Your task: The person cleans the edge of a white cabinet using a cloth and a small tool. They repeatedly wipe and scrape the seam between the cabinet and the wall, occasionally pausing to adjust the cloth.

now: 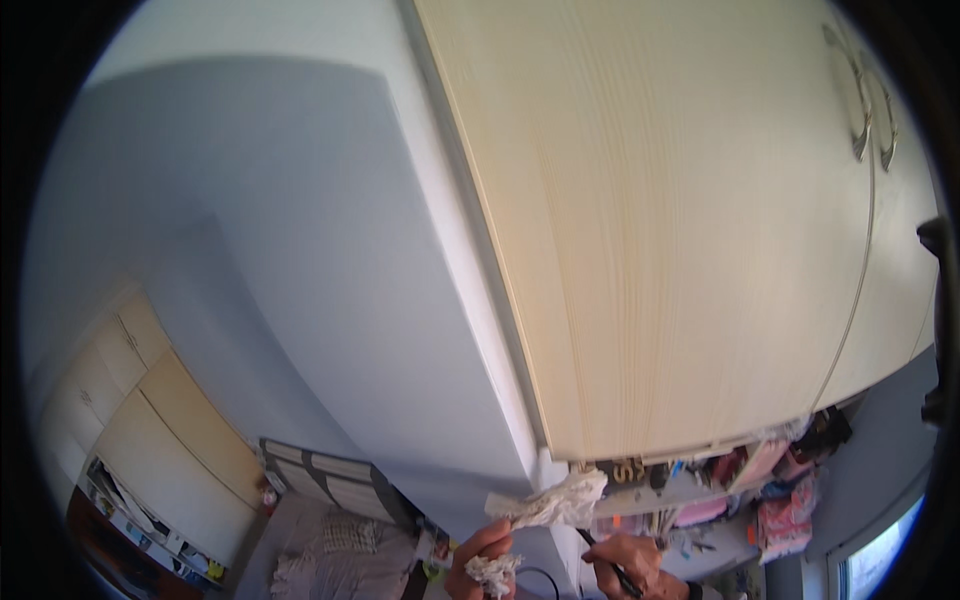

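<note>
My left hand (469,559) is at the bottom of the view, its fingers closed on a crumpled white sheet (562,498), which looks like tissue or thin plastic. Part of the sheet fans out above the fingers, and another bunched end shows below the thumb. To its right, my right hand (637,561) grips a slim black stick-like tool (625,581). The tool's upper end points toward the white sheet; I cannot tell whether they touch. A dark cuff (695,591) shows at the right wrist.
A large cream cupboard door (675,225) with metal handles (862,112) rises over cluttered shelves (675,491). Beside it stands a wall corner (450,262). A bed (315,555) and a wardrobe (180,457) are at lower left, a window (885,551) at lower right.
</note>
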`<state>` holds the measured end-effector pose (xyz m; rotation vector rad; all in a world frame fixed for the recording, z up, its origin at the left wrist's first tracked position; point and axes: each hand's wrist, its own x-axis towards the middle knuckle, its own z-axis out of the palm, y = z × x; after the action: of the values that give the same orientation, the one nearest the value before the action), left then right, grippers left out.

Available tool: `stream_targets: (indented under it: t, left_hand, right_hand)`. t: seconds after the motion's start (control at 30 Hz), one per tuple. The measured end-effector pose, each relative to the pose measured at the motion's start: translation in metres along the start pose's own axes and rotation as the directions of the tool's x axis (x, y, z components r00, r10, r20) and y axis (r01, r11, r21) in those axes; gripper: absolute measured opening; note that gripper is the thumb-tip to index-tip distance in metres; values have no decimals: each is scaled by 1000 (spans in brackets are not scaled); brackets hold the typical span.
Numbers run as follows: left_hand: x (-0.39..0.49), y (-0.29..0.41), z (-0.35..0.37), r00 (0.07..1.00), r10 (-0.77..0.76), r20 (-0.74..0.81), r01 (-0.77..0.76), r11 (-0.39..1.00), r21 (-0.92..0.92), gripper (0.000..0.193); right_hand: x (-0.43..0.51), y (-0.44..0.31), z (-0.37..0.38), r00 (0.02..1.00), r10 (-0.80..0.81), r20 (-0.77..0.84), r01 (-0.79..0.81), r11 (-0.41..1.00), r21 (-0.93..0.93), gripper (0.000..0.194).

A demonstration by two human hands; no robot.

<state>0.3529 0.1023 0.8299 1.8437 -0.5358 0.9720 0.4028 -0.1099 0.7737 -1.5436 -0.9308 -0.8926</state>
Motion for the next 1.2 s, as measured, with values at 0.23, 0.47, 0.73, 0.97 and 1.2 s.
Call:
stream_targets:
  t: [0.23, 0.47, 0.73, 0.97, 1.2]
  left_hand:
    - [28, 4, -3, 981, 171, -96, -176, 983, -48, 32]
    - [61, 30, -9, 977, 172, -128, -181, 981, -63, 35]
    - [122, 65, 3, 904, 327, -276, -354, 934, -53, 44]
    - [174, 97, 6, 821, 453, -348, -530, 832, -166, 41]
    - [226, 112, 7, 702, 619, -352, -673, 739, -43, 36]
  right_hand:
    - [52, -28, -7, 979, -184, 86, 190, 980, -61, 35]
    - [106, -42, -11, 978, -209, 23, 210, 976, -52, 29]
    - [173, -61, -29, 941, -333, -55, 330, 942, -54, 35]
    - [235, -85, -44, 867, -479, -139, 479, 877, -31, 36]
    - [290, -100, -50, 856, -461, -234, 479, 877, 24, 28]
